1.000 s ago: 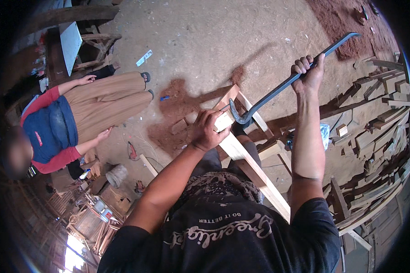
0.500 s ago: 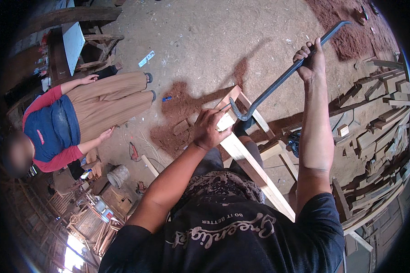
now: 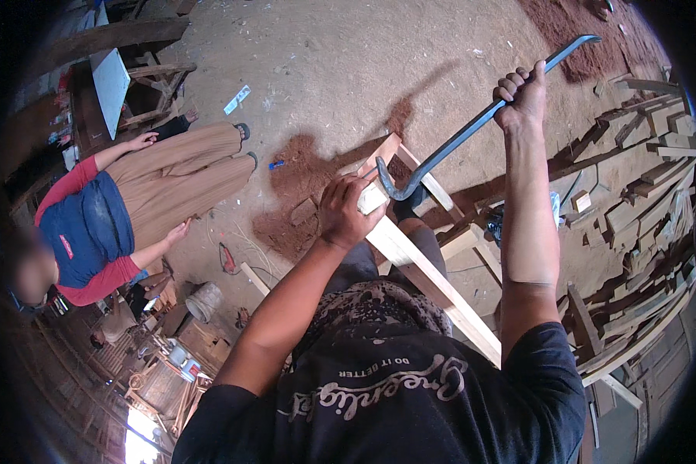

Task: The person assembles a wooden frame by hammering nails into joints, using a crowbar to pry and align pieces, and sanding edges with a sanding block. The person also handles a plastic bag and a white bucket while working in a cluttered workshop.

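A: Where is the work, please?
B: The pale beam (image 3: 421,271) is nearest, slanting. At its upper end, the left hand (image 3: 343,210) has its fingers curled over the wood, gripping it.
A: And the dark pry bar (image 3: 465,137)?
B: Its hook (image 3: 399,190) is just beside this same end, close to those fingers; whether it touches the beam, I cannot tell. The right hand (image 3: 521,100) is wrapped around the bar, above and to the right of the beam.
A: How to do this well?
B: In my opinion, the left fingers should sit lower on the beam, away from the hook, and force should come slowly, without jerk.
A: And farther away?
B: Well to the beam's left is a co-worker (image 3: 93,213); better not to swing there.
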Demonstrator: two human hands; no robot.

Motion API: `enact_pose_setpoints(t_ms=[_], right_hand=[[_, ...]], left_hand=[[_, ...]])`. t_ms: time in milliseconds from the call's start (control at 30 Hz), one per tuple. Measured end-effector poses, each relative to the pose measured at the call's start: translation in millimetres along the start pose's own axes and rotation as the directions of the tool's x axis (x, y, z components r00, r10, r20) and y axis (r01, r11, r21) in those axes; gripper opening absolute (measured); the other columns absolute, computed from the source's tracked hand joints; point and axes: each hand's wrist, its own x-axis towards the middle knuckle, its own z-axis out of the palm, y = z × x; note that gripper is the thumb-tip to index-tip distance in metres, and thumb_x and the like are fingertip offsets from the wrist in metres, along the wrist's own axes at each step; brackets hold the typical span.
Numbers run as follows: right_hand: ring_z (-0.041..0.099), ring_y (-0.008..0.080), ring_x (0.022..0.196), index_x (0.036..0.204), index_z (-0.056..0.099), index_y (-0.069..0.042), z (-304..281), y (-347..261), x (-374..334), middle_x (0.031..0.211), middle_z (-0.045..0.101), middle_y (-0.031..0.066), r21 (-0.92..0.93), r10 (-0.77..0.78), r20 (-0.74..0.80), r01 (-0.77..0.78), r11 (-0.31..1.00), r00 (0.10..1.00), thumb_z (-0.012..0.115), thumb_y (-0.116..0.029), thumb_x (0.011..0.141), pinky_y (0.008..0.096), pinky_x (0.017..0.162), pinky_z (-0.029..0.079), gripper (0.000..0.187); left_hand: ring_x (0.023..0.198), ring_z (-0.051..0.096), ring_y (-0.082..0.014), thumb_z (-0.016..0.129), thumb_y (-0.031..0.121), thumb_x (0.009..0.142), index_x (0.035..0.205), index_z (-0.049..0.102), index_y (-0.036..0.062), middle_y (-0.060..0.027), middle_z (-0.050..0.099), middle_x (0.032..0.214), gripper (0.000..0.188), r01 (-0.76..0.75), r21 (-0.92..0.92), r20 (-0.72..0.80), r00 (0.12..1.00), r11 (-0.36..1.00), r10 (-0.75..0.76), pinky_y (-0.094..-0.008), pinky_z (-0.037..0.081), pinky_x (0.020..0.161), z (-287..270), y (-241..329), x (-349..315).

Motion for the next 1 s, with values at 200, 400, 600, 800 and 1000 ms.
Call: enact_pose_setpoints(t_ms=[200, 400, 600, 800, 1000], right_hand=[[0.029, 0.0086, 0.048, 0.082, 0.044, -0.018, -3.4, 1.3, -5.0, 0.062, 0.031, -0.0064, -0.003, -0.058, -0.019, 0.057, 0.998, 0.998, 0.052, -0.059, 0.104, 0.0258, 0.041, 0.025, 0.048], [0.027, 0.008, 0.048, 0.081, 0.044, -0.018, -6.3, -2.2, -10.0, 0.061, 0.029, -0.0072, 0.02, -0.091, 0.008, 0.091, 0.996, 0.996, 0.051, -0.06, 0.105, 0.0249, 0.041, 0.024, 0.048], [0.025, 0.0084, 0.047, 0.072, 0.037, -0.02, -47.9, -21.1, -45.0, 0.059, 0.027, -0.0066, 0.021, -0.203, -0.095, 0.205, 0.978, 0.975, 0.047, -0.062, 0.105, 0.0246, 0.041, 0.024, 0.055], [0.026, 0.0117, 0.041, 0.061, 0.03, -0.019, -182.7, -32.4, -121.4, 0.052, 0.027, -0.0043, 0.268, -0.321, -0.456, 0.472, 0.84, 0.83, 0.039, -0.063, 0.105, 0.0257, 0.037, 0.024, 0.063], [0.027, 0.011, 0.041, 0.06, 0.039, -0.018, -215.8, -72.8, -168.7, 0.049, 0.027, -0.0053, 0.452, -0.405, -0.426, 0.578, 0.679, 0.809, 0.038, -0.068, 0.104, 0.0257, 0.037, 0.025, 0.067]], left_hand=[[0.095, 0.067, -0.0301, 0.088, 0.022, 0.066, 0.123, 0.068, 0.0127, -0.0072, 0.068, 0.104, 0.061, 0.033, -0.012, 0.053, 0.998, 0.999, -0.033, -0.042, 0.054, 0.085, 7.4, -11.9, -13.6], [0.094, 0.067, -0.0315, 0.088, 0.024, 0.065, 0.126, 0.068, 0.0122, -0.0089, 0.067, 0.101, 0.065, 0.018, -0.025, 0.071, 0.997, 1.0, -0.017, -0.0435, 0.054, 0.085, 5.6, -12.8, -10.2], [0.098, 0.067, -0.0327, 0.089, 0.023, 0.066, 0.115, 0.066, 0.009, -0.0108, 0.067, 0.103, 0.056, 0.03, 0.002, 0.086, 0.996, 1.0, -0.03, -0.0455, 0.055, 0.087, 11.6, -17.7, -11.7], [0.092, 0.068, -0.0342, 0.09, 0.021, 0.07, 0.11, 0.063, 0.0088, -0.0122, 0.069, 0.1, 0.05, 0.041, -0.072, 0.022, 0.999, 0.997, -0.039, -0.0458, 0.055, 0.079, 21.5, -4.1, 11.2], [0.091, 0.069, -0.0327, 0.087, 0.027, 0.069, 0.113, 0.067, 0.0149, -0.0088, 0.068, 0.097, 0.05, 0.072, 0.016, 0.09, 0.993, 0.997, -0.073, -0.0454, 0.057, 0.078, 13.0, 3.9, 11.6]])
